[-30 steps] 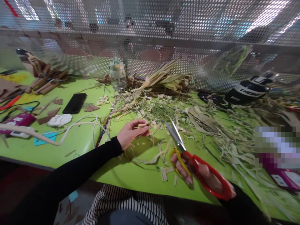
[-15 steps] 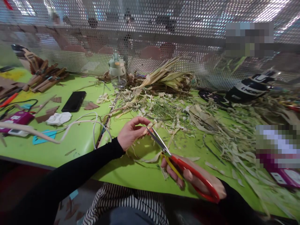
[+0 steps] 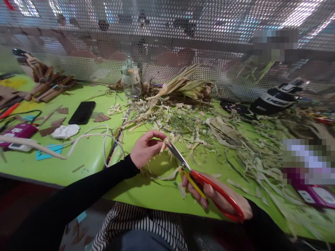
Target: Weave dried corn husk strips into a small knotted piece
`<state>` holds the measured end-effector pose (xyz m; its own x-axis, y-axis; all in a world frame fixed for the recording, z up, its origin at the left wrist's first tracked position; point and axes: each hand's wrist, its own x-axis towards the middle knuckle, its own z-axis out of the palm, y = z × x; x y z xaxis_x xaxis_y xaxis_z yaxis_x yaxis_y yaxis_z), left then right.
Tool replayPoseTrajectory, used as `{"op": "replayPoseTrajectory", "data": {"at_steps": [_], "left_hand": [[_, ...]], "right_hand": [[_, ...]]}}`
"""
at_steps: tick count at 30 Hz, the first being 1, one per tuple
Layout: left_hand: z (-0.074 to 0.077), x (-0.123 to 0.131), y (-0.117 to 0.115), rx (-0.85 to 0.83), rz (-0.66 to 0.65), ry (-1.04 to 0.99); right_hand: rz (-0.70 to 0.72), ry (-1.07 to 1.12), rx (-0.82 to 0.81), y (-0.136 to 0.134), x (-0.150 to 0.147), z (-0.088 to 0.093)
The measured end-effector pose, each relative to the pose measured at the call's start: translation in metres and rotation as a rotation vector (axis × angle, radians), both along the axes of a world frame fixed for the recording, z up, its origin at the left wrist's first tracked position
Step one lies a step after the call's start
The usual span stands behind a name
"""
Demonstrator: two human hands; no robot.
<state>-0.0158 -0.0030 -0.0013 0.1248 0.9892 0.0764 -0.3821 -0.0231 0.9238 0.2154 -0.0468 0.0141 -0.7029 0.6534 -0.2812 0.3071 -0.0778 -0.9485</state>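
My left hand (image 3: 146, 148) pinches a small pale piece of dried husk (image 3: 163, 145) between thumb and forefinger, above the green table (image 3: 131, 191). My right hand (image 3: 209, 191) is wrapped round the red and yellow handles of the scissors (image 3: 185, 165). Their blades point up and left, nearly together, with the tips touching or just beside the pale piece. Beyond both hands lies a heap of green and cream scraps (image 3: 180, 120). A bundle of dried husks (image 3: 183, 85) rests behind the heap.
A clear bottle (image 3: 131, 82) stands before the perforated metal screen (image 3: 162, 42). On the left are a black phone (image 3: 82, 112), white cables, a crumpled tissue (image 3: 65, 131) and brown rolls (image 3: 52, 85). A dark bottle (image 3: 274, 99) and long strips (image 3: 264, 174) lie right.
The scissor blades have closed from a narrow gap to nearly together. The pale piece at my left fingertips now shows more clearly and points downward.
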Motion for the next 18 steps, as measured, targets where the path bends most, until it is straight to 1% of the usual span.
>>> {"op": "replayPoseTrajectory", "data": {"at_steps": [7,11,15,17,18], "left_hand": [[-0.001,0.002,-0.003,-0.004,-0.003,0.045],[-0.003,0.001,-0.002,-0.017,-0.024,0.064],[-0.002,0.001,0.0,-0.023,-0.022,0.068],[-0.002,0.001,0.0,-0.03,-0.021,0.066],[-0.001,0.001,0.0,-0.034,-0.022,0.066]], "right_hand": [[-0.049,-0.089,0.061,-0.002,-0.002,0.012],[-0.046,-0.138,0.048,0.0,0.001,0.012],[-0.004,-0.174,0.037,0.004,0.002,0.01],[0.004,-0.193,0.081,0.004,0.002,0.01],[-0.007,-0.203,0.131,0.003,0.003,0.01]]}}
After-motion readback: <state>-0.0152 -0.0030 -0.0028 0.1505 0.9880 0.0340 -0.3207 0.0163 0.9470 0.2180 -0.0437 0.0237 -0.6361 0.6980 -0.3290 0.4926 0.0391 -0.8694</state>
